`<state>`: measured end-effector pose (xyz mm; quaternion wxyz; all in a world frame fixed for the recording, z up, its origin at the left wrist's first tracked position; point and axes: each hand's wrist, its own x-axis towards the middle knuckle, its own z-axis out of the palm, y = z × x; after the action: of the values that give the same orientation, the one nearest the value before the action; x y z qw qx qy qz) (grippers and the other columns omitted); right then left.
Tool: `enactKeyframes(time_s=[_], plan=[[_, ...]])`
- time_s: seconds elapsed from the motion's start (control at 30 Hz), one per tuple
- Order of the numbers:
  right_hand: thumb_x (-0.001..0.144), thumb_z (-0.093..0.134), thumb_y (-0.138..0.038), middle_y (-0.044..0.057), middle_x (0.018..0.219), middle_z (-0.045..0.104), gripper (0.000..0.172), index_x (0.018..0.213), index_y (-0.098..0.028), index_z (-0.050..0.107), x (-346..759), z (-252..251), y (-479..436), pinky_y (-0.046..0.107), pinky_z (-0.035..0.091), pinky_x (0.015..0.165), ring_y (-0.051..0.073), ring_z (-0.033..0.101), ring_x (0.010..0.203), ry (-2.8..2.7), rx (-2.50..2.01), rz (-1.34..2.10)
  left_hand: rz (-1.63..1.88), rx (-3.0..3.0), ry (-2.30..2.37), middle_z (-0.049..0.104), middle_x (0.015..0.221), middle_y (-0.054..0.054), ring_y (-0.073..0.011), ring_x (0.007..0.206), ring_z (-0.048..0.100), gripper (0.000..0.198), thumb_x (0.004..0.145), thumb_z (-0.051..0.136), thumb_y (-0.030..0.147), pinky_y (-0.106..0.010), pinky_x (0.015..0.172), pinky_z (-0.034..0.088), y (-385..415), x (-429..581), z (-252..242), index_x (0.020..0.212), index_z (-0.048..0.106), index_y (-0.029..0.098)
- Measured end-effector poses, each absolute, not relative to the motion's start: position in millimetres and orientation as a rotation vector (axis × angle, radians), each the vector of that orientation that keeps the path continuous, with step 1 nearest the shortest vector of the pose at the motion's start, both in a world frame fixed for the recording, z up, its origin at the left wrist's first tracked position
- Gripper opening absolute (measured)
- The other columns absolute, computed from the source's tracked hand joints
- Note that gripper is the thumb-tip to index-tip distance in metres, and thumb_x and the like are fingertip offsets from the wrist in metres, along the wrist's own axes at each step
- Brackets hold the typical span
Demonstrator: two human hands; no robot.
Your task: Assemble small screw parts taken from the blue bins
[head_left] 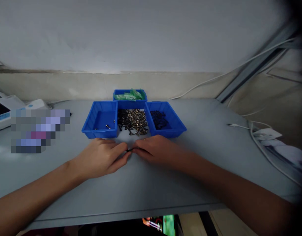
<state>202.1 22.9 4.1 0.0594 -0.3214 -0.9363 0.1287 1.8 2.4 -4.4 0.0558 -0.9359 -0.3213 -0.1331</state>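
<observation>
My left hand (104,157) pinches a small slim black piece (129,150) between thumb and forefinger, low over the table. Opposite it, my right hand (154,149) is closed at the piece's other end, fingertips close to the left ones. The piece is too small to name. Just beyond my hands lies a loose heap of brass-coloured and black screw-like parts (137,120). A blue bin (104,133) on the left holds a few metal screws (108,126). Another blue bin (169,133) on the right contains dark rubbery-looking parts (159,119).
Behind the heap, a third blue bin (131,104) holds green plastic bags (131,95). A white power strip (32,106) and a blurred-out object (40,131) occupy the left side. White cables (261,141) lie at the right. The grey table (104,200) ends towards me, above a lit screen (158,224).
</observation>
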Motion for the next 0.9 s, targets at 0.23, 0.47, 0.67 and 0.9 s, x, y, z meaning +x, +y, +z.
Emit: enactKeyframes(time_s=[0.23,0.47,0.67,0.9], plan=[[0.085,0.041,-0.025,-0.001,0.067,0.058,0.018,0.079,-0.017,0.055,202.6,6.5,21.6,0.022,0.032,0.053,0.01,0.051,0.058,-2.819,-0.969,0.399,-0.233,-2.817,-1.046,0.055,0.057,0.001,-0.0152,0.052,0.055,0.027,0.088,0.032,0.032,-0.027,0.047,0.037,5.6,1.6,-7.8,0.075,0.05,0.017],[0.086,0.039,-0.028,0.001,0.071,0.059,0.021,0.08,-0.017,0.055,203.0,4.1,19.6,0.022,0.034,0.058,0.011,0.052,0.064,-2.78,-0.861,0.384,-0.256,-2.86,-0.96,0.054,0.058,0.001,-0.0136,0.052,0.054,0.025,0.087,0.034,0.03,-0.026,0.047,0.036,4.7,3.5,-8.8,0.073,0.05,0.017],[0.084,0.041,-0.026,-0.001,0.07,0.059,0.017,0.081,-0.017,0.055,204.0,5.3,21.1,0.021,0.034,0.056,0.01,0.052,0.061,-2.779,-0.894,0.423,-0.328,-2.845,-1.035,0.055,0.059,0.001,-0.0123,0.053,0.054,0.023,0.086,0.036,0.028,-0.025,0.048,0.036,5.5,2.3,-6.4,0.072,0.05,0.016],[0.085,0.039,-0.024,0.0,0.068,0.057,0.019,0.08,-0.017,0.056,202.5,4.2,22.2,0.022,0.035,0.056,0.011,0.053,0.06,-2.829,-0.928,0.425,-0.461,-2.891,-1.019,0.054,0.066,0.0,-0.0112,0.061,0.054,0.022,0.087,0.036,0.026,-0.023,0.054,0.041,4.5,2.1,-4.3,0.078,0.052,0.015]])
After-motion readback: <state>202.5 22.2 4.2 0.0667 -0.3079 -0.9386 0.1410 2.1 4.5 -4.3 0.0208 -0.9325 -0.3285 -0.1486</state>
